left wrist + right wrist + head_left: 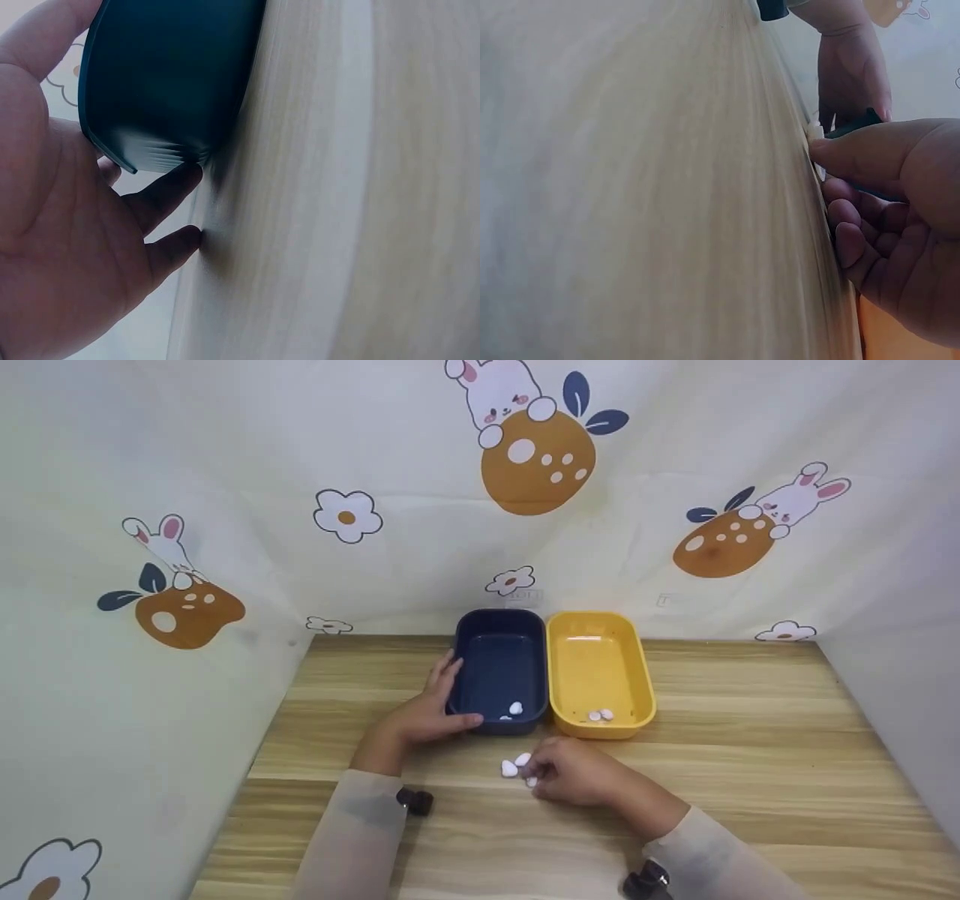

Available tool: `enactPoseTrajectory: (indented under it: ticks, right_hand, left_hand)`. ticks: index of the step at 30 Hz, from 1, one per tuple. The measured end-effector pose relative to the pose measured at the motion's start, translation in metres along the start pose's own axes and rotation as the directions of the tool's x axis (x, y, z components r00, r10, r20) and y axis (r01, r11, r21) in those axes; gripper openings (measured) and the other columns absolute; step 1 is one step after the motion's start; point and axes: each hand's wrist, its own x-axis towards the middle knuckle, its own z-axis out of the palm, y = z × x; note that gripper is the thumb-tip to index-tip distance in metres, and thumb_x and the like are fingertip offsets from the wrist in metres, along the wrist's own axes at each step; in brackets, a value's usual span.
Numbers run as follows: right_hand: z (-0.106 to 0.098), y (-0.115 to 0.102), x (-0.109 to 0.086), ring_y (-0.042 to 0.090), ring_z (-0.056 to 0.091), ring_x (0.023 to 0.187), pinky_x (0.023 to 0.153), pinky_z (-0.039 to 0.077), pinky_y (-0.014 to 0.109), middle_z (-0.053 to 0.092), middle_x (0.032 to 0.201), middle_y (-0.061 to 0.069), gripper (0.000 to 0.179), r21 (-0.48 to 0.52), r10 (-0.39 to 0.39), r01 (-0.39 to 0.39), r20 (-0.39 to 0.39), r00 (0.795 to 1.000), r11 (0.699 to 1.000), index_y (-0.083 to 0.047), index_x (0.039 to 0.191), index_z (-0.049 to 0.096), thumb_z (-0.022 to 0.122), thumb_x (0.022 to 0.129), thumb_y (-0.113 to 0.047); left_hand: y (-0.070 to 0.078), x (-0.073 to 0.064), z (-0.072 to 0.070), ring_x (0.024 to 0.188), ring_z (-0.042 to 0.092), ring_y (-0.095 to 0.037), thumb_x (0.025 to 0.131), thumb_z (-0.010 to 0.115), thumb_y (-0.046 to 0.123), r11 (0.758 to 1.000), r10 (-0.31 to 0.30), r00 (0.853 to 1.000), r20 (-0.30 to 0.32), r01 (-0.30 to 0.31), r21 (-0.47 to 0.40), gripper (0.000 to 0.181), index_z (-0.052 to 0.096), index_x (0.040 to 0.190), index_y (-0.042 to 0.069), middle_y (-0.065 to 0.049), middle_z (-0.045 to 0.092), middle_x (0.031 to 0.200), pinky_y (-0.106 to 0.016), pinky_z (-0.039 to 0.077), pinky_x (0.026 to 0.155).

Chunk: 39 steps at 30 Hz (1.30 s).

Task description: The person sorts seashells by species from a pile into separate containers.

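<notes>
My left hand [427,712] spreads around the near left corner of a dark blue tray [541,675]. Its thumb lies on the front rim, and its fairly straight fingers touch the left wall, as the left wrist view also shows. In front of the trays, my right hand [577,771] is low over the wood with bent fingers. Between its thumb and forefinger is a small white pebble [532,782], partly hidden by the hand. Two more white pebbles, one rounded [509,769] and one oval [523,759], lie just left of these fingertips.
A yellow tray [649,701] stands against the blue tray's right side, with a few pale pebbles [600,715] near its front. White pebbles [516,708] also lie near the blue tray's front. Behind both trays rises a cloth wall [405,577] printed with rabbits and flowers.
</notes>
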Motion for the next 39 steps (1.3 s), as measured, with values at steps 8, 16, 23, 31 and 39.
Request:
enactPoseTrajectory:
  ticks: [8,16,23,31,39]
  right_hand:
    - [0.001,0.0,-0.001,0.007,0.065,0.086,0.078,0.055,0.022,0.074,0.093,-0.003,0.014,-0.019,-0.007,0.007,0.005,1.0,1.0,-0.014,0.099,0.084,0.082,0.087,-0.008]
    - [-0.013,-0.007,-0.004,0.008,0.066,0.088,0.079,0.057,0.024,0.075,0.095,-0.005,0.011,-0.019,0.027,-0.027,-0.006,1.0,0.999,-0.016,0.102,0.083,0.081,0.091,-0.013]
    - [-0.038,-0.01,-0.011,0.008,0.065,0.093,0.087,0.058,0.032,0.074,0.096,-0.011,0.012,-0.026,0.068,-0.072,-0.114,0.991,0.997,-0.02,0.103,0.084,0.08,0.093,-0.015]
    - [-0.069,0.0,-0.017,0.012,0.064,0.09,0.081,0.057,0.027,0.073,0.095,-0.006,0.011,0.044,0.132,-0.125,-0.234,0.963,0.991,-0.016,0.105,0.083,0.081,0.093,-0.016]
    - [-0.082,0.01,-0.02,0.012,0.059,0.084,0.075,0.051,0.024,0.071,0.091,-0.004,0.007,0.061,0.211,-0.202,-0.277,0.937,0.977,-0.018,0.1,0.083,0.082,0.093,-0.016]
  left_hand:
    - [0.001,-0.001,0.001,0.166,0.013,-0.043,0.089,0.079,0.062,1.0,-0.017,1.0,0.001,0.017,-0.001,0.121,0.005,0.174,0.018,0.002,-0.014,0.181,-0.062,0.026,0.132]
    - [0.002,0.0,0.001,0.166,0.013,-0.043,0.088,0.078,0.063,0.999,-0.032,0.999,0.002,0.032,0.009,0.121,0.005,0.174,0.019,0.001,-0.013,0.181,-0.062,0.025,0.132]
    - [0.003,-0.001,0.0,0.166,0.014,-0.044,0.089,0.077,0.064,0.999,-0.038,0.999,0.006,0.037,0.01,0.121,0.004,0.174,0.02,0.003,-0.014,0.181,-0.063,0.026,0.131]
    - [0.004,-0.002,-0.001,0.166,0.014,-0.045,0.088,0.077,0.066,0.999,-0.048,0.999,0.008,0.048,0.01,0.121,0.003,0.174,0.022,0.005,-0.016,0.181,-0.064,0.028,0.13]
    - [0.002,-0.001,-0.001,0.166,0.013,-0.045,0.088,0.076,0.068,0.999,-0.045,0.999,0.014,0.045,0.018,0.122,0.004,0.174,0.022,0.006,-0.016,0.181,-0.064,0.027,0.13]
